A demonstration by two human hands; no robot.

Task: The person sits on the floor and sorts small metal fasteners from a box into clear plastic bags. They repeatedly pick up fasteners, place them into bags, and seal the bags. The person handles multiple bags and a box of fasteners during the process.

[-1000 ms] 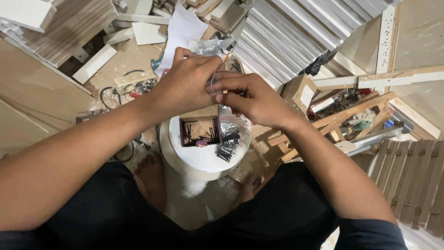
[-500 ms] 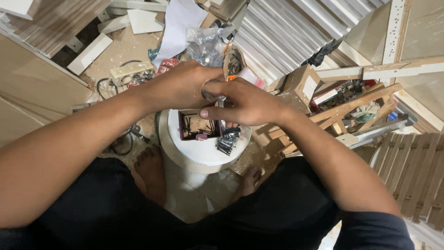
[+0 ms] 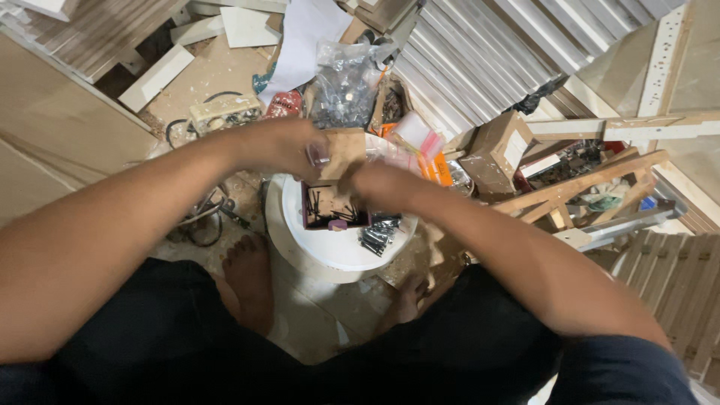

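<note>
Above a round white bucket lid (image 3: pixel 337 251) that served as a low counter between the person's bare feet, the head view showed both hands meeting at a small brown cardboard flap (image 3: pixel 343 152); the left hand (image 3: pixel 281 146) was clenched on the flap's left edge, its thumb pressed onto the card, while the right hand (image 3: pixel 382 184) closed its grip on the flap's lower right side, the fingertips hidden beneath it; the flap rose from a small open box (image 3: pixel 334 210) that sat on the lid directly under the hands, with dark screws (image 3: pixel 324 204) lying loose inside it; just right of the box, also on the lid, lay a clear packet of black screws (image 3: pixel 379 234), touching or nearly touching the box's corner, which of the two could not be told; beyond the hands, on the floor, stood a crumpled clear plastic bag (image 3: pixel 346 79) of small hardware, with a sheet of white paper (image 3: pixel 307 37) leaning behind it; a closed cardboard carton (image 3: pixel 495 150) rested to the right, near a wooden frame (image 3: pixel 585 191); ribbed grey panels (image 3: pixel 487 52) lay stacked at the upper right, well apart from the lid.
</note>
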